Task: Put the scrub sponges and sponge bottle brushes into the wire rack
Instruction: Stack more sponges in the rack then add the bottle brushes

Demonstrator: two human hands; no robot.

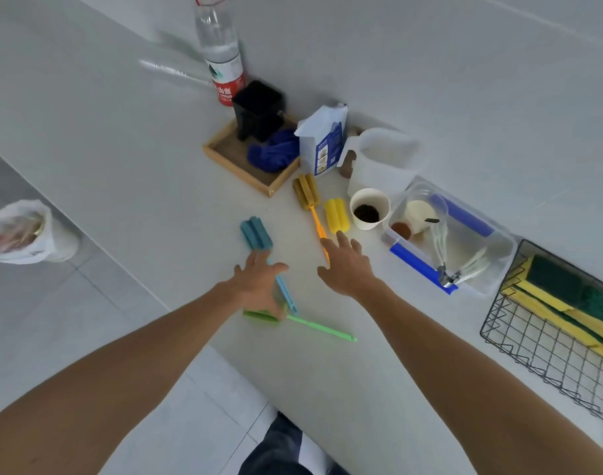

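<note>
Several sponge bottle brushes lie on the white counter. The blue brush (256, 233) runs under my left hand (261, 286), whose spread fingers also cover the head of the green brush (320, 328). My right hand (345, 265) hovers open over the handle of the orange brush (306, 192); a yellow brush head (336, 216) lies just beyond it. The black wire rack (547, 351) sits at the right edge with yellow-and-green scrub sponges (564, 299) stacked inside.
A clear plastic bin (499, 265) with utensils stands between the brushes and the rack. A paper cup (369, 209), white jug (382, 159), white-blue bag (324, 144), wooden tray (238, 162) and water bottle (221, 53) crowd the back wall. The counter's edge runs diagonally at left.
</note>
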